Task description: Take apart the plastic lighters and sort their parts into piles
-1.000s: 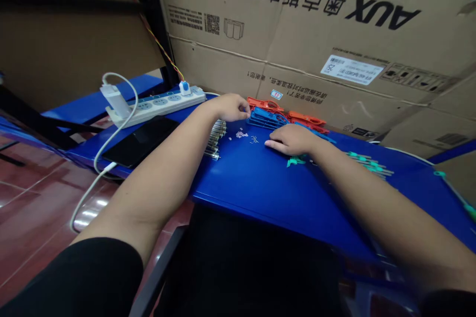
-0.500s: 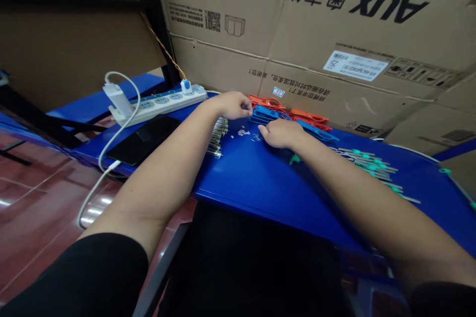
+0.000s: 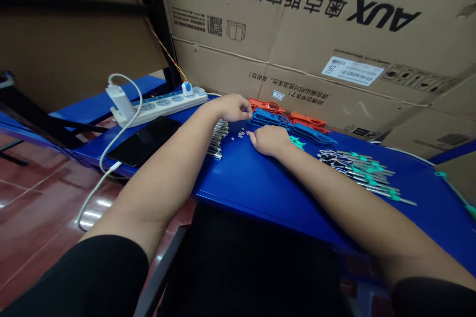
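On the tabletop [image 3: 238,183], a phone [image 3: 147,141] is lying before the power strip [image 3: 159,104], left of the cylinders [image 3: 216,144]; bits [image 3: 241,134] are lying between cylinders and right hand [image 3: 269,141]; casings [image 3: 273,118] are sitting behind that hand, before the carton [image 3: 305,39]; shafts [image 3: 376,178] are lying rightward.

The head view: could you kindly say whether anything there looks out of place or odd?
The cardboard at the back has its print upside down, so it seems inverted. On the blue table, small pale pieces lie loosely scattered near the right hand, in no container.
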Demonstrator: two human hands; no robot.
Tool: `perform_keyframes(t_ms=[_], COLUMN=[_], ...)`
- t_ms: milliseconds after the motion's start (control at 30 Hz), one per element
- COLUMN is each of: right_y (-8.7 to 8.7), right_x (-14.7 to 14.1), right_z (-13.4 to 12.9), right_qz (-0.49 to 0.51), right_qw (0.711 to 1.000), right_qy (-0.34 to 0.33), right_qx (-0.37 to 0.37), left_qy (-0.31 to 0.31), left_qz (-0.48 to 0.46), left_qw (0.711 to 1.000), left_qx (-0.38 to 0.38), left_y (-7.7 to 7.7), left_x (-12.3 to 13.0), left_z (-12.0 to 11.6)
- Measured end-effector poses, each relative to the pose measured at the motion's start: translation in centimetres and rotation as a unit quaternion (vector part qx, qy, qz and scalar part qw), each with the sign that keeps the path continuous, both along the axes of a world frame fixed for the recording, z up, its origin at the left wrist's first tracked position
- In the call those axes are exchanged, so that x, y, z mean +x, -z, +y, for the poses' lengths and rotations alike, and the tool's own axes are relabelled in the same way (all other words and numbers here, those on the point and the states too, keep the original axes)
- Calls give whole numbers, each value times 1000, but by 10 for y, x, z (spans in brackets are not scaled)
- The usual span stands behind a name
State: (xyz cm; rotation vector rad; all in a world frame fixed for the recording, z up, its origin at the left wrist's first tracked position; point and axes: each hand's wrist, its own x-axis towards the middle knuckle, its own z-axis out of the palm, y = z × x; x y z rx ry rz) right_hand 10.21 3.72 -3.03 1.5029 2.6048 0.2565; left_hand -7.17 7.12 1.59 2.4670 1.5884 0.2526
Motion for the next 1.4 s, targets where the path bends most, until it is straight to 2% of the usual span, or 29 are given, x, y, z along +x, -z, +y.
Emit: perform_keyframes(t_ms=[133, 267, 333, 433, 500, 633, 767, 967, 1267, 1400], right_y=[-4, -20, -27, -28, -24, -14, -13, -7, 1, -2], right_x=[7, 19, 26, 35, 40, 45, 48, 46, 43, 35], right_z=[8, 22, 32, 43, 46, 40, 35, 35, 24, 23], right_qz=[3, 13, 18, 62, 98, 134, 170, 167, 185, 191], right_qw=[1000, 998, 992, 963, 948, 953, 942, 941, 953, 961], right_qy=[-8, -54, -121, -256, -291, -256, -267, -272, -230, -197], right_qx=[7, 14, -6, -58, -82, -88, -114, -113, -65, -39], left_qy=[6, 6, 5, 6, 8, 21, 12, -17, 10, -36], left_qz=[0, 9, 10, 6, 6, 5, -1, -15, -42, -76], left_qw=[1000, 1000, 1000, 1000, 999, 997, 998, 998, 995, 996], left_qx=[-1, 1, 0, -20, -43, -69, -62, -58, -94, -29], left_y=[0, -1, -2, 0, 3, 13, 26, 36, 29, 21], left_x=[0, -1, -2, -4, -5, 0, 14, 26, 8, -1], left_z=[0, 0, 0, 2, 4, 8, 10, 13, 15, 14])
